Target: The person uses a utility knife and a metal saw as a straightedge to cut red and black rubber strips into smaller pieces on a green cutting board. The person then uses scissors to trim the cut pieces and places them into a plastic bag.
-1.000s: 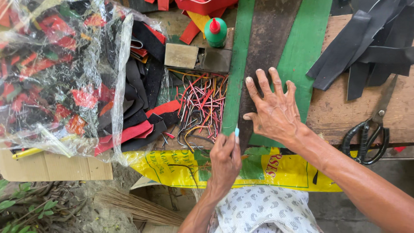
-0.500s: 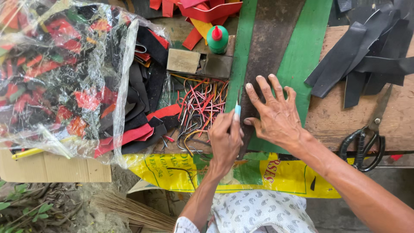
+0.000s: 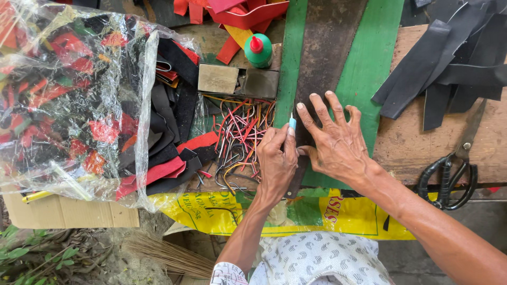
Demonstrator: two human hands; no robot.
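My left hand (image 3: 277, 161) is closed around a small cutter with a light blue tip (image 3: 292, 122). The blade points away from me along the left edge of a long dark strip (image 3: 327, 47). This strip lies on a green board (image 3: 369, 68). My right hand (image 3: 338, 142) rests flat on the strip with its fingers spread, right beside my left hand.
A tangle of thin red, black and yellow offcuts (image 3: 240, 132) lies left of the board. Further left is a clear plastic bag of red and black pieces (image 3: 68, 100). Two small blocks (image 3: 217, 78), a green glue bottle (image 3: 258, 50), black strips (image 3: 449, 63) and black scissors (image 3: 449, 174) surround the board.
My left hand has slid the cutter away from me along the strip's left edge, up beside my right hand. My right hand stays pressed on the strip.
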